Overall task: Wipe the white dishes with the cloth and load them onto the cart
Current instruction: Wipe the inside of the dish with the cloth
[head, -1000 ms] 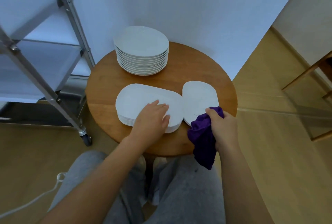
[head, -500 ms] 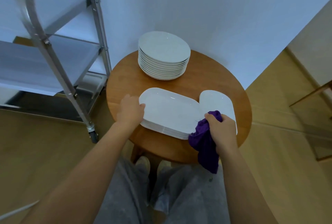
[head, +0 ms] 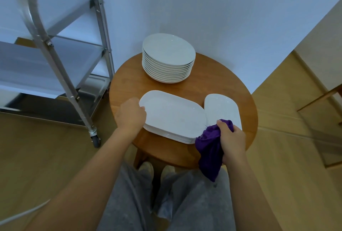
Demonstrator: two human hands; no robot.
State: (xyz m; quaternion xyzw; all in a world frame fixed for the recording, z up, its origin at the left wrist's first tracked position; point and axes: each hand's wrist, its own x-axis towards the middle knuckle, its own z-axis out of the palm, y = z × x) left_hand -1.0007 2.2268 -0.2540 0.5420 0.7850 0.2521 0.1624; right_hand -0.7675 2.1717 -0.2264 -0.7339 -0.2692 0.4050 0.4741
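Observation:
A stack of white oblong platters (head: 173,117) lies on the near side of a round wooden table (head: 127,82). My left hand (head: 130,117) grips the left end of the top platter, thumb on its rim. My right hand (head: 232,140) holds a purple cloth (head: 210,149) that hangs down past the table's near edge, by the stack's right corner. A smaller white oblong dish (head: 223,110) sits to the right of the stack. Round white plates (head: 168,58) are stacked at the back of the table.
A metal cart (head: 55,51) with white shelves and a caster wheel (head: 96,140) stands left of the table. A white wall is behind the table. Wooden furniture legs (head: 322,97) show at the right edge. My grey-trousered legs are below the table.
My left hand slid from the top of the platter stack to its left end and took hold of the rim. The right hand with the cloth stayed put. The view shifted.

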